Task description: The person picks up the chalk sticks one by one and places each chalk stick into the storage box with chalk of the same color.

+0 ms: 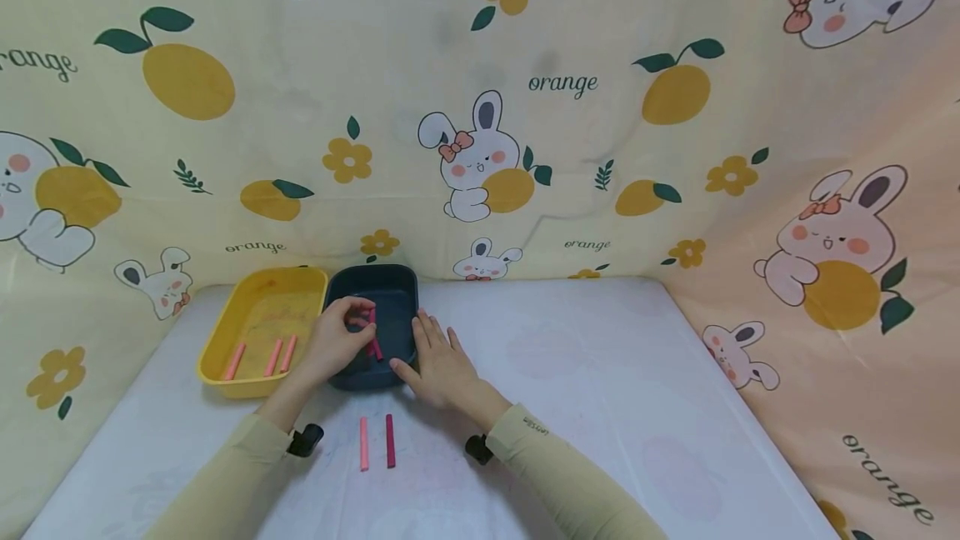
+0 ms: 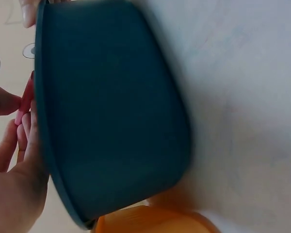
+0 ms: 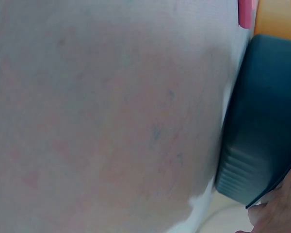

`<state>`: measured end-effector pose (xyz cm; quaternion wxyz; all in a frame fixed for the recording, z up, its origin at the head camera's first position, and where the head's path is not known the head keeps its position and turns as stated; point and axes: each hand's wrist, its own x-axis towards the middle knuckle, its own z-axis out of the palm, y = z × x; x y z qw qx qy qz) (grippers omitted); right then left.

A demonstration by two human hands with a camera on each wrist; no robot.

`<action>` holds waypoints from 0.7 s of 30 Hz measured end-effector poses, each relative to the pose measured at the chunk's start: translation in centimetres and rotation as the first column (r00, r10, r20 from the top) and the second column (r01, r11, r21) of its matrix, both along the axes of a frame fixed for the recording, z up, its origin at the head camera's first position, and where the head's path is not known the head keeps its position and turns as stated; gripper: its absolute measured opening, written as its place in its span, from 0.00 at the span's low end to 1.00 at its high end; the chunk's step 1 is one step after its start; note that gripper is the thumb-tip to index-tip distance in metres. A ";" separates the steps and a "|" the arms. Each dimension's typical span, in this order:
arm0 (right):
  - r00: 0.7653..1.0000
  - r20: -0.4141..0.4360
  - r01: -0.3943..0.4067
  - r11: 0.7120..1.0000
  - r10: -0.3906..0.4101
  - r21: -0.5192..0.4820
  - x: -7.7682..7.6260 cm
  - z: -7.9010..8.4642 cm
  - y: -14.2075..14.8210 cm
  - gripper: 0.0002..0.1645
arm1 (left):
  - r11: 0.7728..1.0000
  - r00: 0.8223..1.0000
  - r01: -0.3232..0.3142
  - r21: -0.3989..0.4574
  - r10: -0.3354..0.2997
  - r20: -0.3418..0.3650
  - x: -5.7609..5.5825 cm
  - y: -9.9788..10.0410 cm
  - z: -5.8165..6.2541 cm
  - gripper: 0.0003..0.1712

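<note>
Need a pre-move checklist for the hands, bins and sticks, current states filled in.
1. Left hand pinching a stick: ok.
2. Right hand touching the dark bin: ok.
3. Yellow bin holding pink sticks: ok, three.
4. Table free of sticks: not ok; a light pink stick and a dark red stick lie there.
5. Held stick clear of the dark bin's floor: cannot tell.
</note>
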<state>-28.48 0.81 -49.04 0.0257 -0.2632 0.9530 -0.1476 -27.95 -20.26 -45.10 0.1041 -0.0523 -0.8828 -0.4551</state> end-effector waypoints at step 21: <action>1.000 -0.006 -0.005 1.000 0.005 -0.005 -0.1 -0.2 0.0 0.54 | 1.000 0.980 0.030 0.010 -0.031 0.194 -4.0 1.0 -1.4 0.21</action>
